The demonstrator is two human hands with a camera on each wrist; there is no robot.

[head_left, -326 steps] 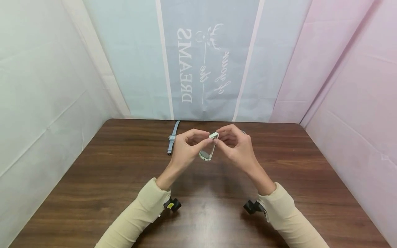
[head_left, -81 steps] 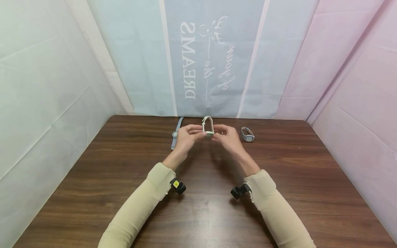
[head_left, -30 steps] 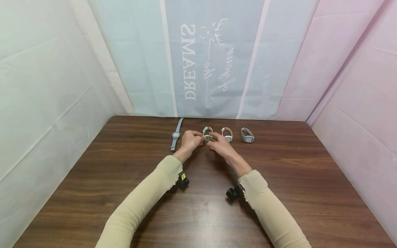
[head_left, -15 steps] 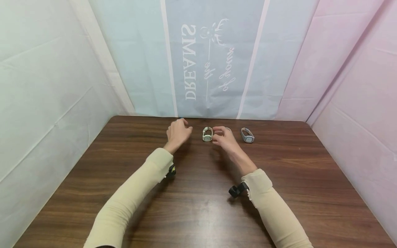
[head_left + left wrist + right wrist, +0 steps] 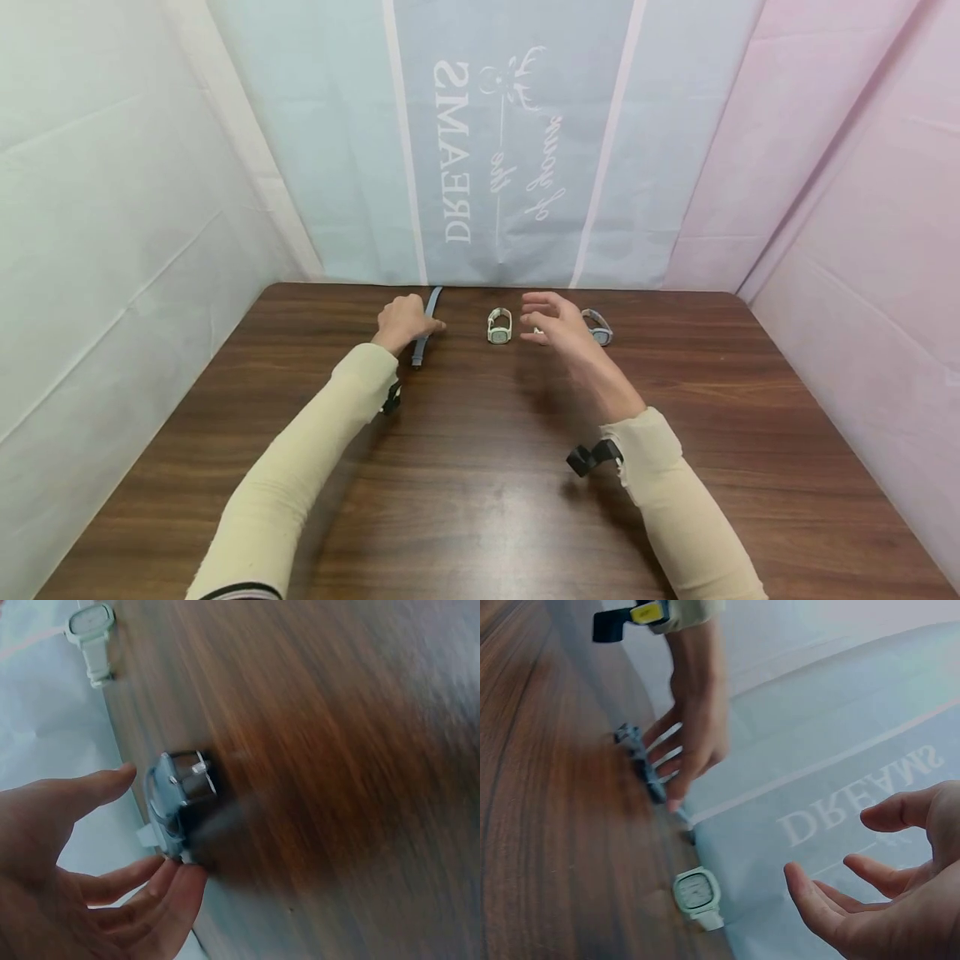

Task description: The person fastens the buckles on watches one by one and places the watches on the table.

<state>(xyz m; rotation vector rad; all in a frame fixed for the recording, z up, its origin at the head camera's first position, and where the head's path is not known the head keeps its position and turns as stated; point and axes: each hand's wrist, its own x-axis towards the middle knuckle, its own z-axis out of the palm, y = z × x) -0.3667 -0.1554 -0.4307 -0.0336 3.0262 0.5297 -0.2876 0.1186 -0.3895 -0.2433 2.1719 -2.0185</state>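
Note:
My left hand (image 5: 405,321) is over a light blue wristwatch (image 5: 420,352) that lies stretched out near the table's back edge. In the left wrist view its fingertips touch one side of that watch, while the thumb stands apart on the other. The strap's buckle faces the camera there. My right hand (image 5: 566,329) hovers with fingers spread and holds nothing. Between the hands a pale green wristwatch (image 5: 499,335) sits with its strap fastened in a loop. Behind the right hand, a white wristwatch is mostly hidden, and a grey-blue looped wristwatch (image 5: 602,337) is partly covered.
The brown wooden table (image 5: 480,467) ends at a light blue backdrop (image 5: 510,258) with mirrored lettering. White cloth walls (image 5: 112,292) close off both sides. A black wrist camera (image 5: 592,457) hangs beneath the right sleeve.
The pale green watch, earlier held in both hands, was set down and let go. The left hand has moved left to the blue watch. The right hand has drawn back to the right.

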